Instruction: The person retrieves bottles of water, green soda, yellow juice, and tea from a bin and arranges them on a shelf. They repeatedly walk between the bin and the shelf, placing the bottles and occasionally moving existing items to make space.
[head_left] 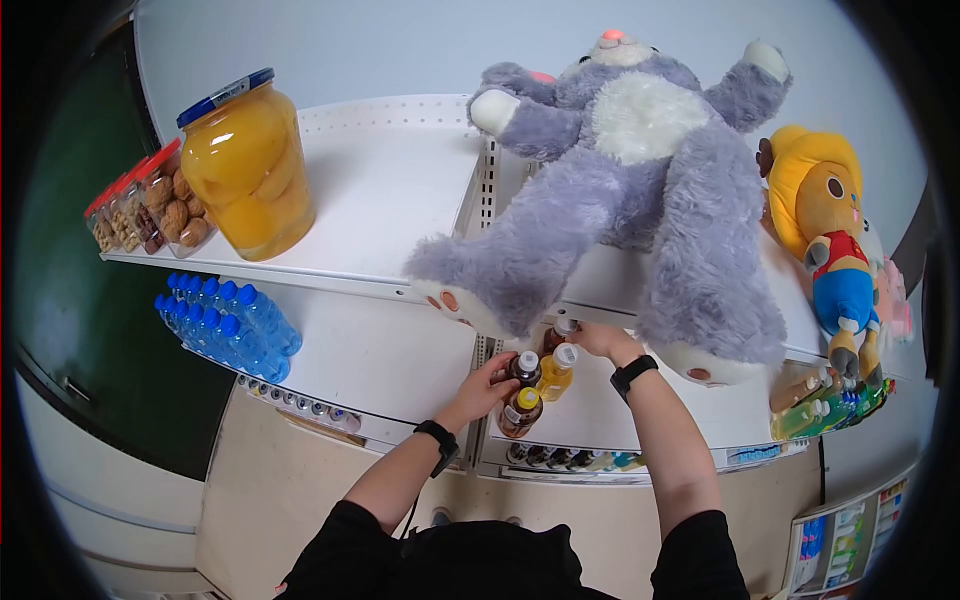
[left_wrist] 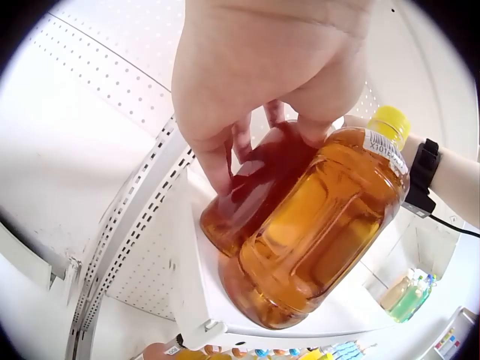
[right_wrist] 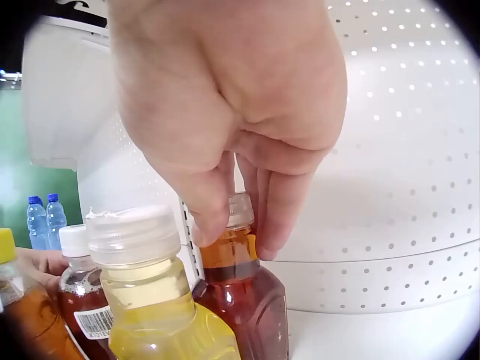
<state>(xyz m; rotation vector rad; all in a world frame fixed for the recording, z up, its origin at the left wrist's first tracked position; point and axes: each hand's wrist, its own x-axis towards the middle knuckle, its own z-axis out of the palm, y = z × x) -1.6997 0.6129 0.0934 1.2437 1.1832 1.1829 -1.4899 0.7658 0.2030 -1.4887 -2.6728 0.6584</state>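
Observation:
On the middle shelf, my left hand [head_left: 482,389] grips a dark red bottle with a white cap [head_left: 524,366]; in the left wrist view its fingers curl round that red bottle [left_wrist: 259,187]. Just in front of it stands an amber bottle with a yellow cap [left_wrist: 322,225]. My right hand [right_wrist: 232,97] pinches the neck of another dark red bottle [right_wrist: 244,300] at the back. A yellow bottle with a whitish cap [right_wrist: 154,300] stands between the hands, touching neither as far as I can tell.
A large grey plush toy [head_left: 640,190] hangs its legs over the upper shelf edge, above my hands. A fruit jar [head_left: 248,170] and nut jars stand upper left, blue-capped water bottles [head_left: 235,322] below. More plush toys [head_left: 835,220] and green bottles [head_left: 800,418] are at right.

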